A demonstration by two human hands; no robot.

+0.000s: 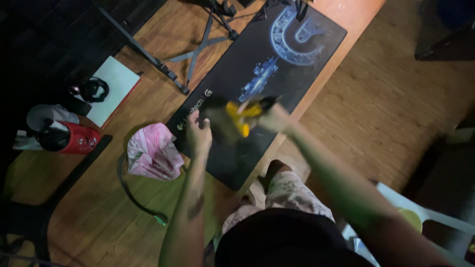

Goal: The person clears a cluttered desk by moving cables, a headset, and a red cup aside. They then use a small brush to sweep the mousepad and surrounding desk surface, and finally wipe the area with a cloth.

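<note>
Two hands are seen over a long black desk mat (297, 74) printed with pale blue shapes, laid on a wooden desk (99, 207). A yellow and black object (242, 116), blurred, is held above the near end of the mat; what it is cannot be told. The right hand (274, 118) is closed on its right end. The left hand (199, 136) is just left of the object, at the mat's near edge, fingers loosely curled; whether it touches the object cannot be told.

A crumpled pink cloth (152, 151) is laid on the desk just left of the mat, with a dark cable (133, 198) curved beside it. Farther left, a red and black container (67, 137) and a white pad (115, 89) with black headphones (93, 90) on it are seen. A metal folding stand (190, 57) is set at the back, partly on the mat.

Right of the desk, woven floor covering (391, 99) is shown. A white plastic chair (420, 212) is near the lower right. The room is dim; corners are dark.
</note>
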